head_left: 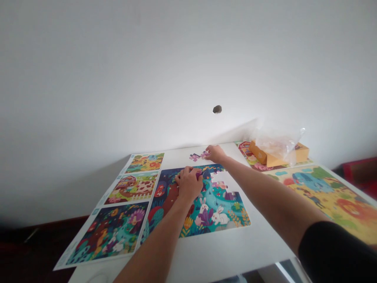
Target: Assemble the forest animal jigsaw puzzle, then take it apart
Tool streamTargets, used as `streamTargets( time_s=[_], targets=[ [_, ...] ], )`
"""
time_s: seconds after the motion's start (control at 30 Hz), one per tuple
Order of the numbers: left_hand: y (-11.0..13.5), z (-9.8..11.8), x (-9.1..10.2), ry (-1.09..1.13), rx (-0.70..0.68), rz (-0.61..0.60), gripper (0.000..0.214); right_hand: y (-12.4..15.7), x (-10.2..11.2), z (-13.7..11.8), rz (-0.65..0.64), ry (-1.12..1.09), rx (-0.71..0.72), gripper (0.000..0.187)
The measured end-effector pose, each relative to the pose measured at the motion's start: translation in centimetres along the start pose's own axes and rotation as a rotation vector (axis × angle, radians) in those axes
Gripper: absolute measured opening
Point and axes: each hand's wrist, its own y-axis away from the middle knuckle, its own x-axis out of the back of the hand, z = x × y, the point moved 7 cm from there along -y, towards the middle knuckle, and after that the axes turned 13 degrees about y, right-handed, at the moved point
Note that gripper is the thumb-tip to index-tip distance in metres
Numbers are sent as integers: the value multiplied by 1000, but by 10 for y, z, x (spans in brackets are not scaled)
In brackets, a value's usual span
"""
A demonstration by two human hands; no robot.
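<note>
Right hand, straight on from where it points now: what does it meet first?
The right hand would meet the loose purple jigsaw pieces on the white table; it seems already at the nearest one, though depth is unclear.

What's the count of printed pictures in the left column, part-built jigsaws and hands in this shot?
Printed pictures: 3
Part-built jigsaw: 1
Hands, the left hand and the right hand: 2
Total: 6
</note>
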Motion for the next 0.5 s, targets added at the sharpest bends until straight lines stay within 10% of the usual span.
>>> streamTargets(
  time_s=[0.5],
  targets=[
    [0, 12, 8, 133, -144, 41, 42, 138, 41, 11, 435, -359, 284, 30]
  ],
)
